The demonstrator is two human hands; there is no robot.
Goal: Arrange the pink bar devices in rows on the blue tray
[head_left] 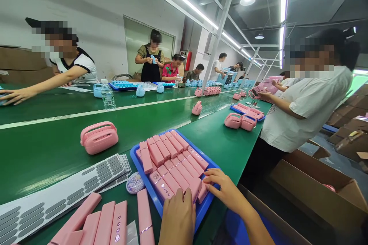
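Green belt (57,149) runs the length of the line; blue tray (135,152) sits at its near edge and serves as ref. point. Tray is packed w/ pink bars (172,157), two rows laid side by side, touching. Pink case (99,137) stands on the belt left of tray, apart from it. Sticker sheets (57,195) w/ grey pads lie left of tray, near; more loose pink strips (106,224) lie left of tray at the near edge. Small round disc (135,182) touches tray's left rim. Left hand (176,218) rests flat on tray's near row, fingers loose, gripping nothing visible. Right hand (225,189) is at tray's near right corner, fingertips pressed on the end bars, not closed round any. Bars lie directly under both hands, in contact. Judged: bars are light, rigid moulded plastic, glossy so prob. slippery, liable to scuff; best taken by the long edges, thumb vs. fingers, one at a time. Co-workers' hands further along belt, well apart.
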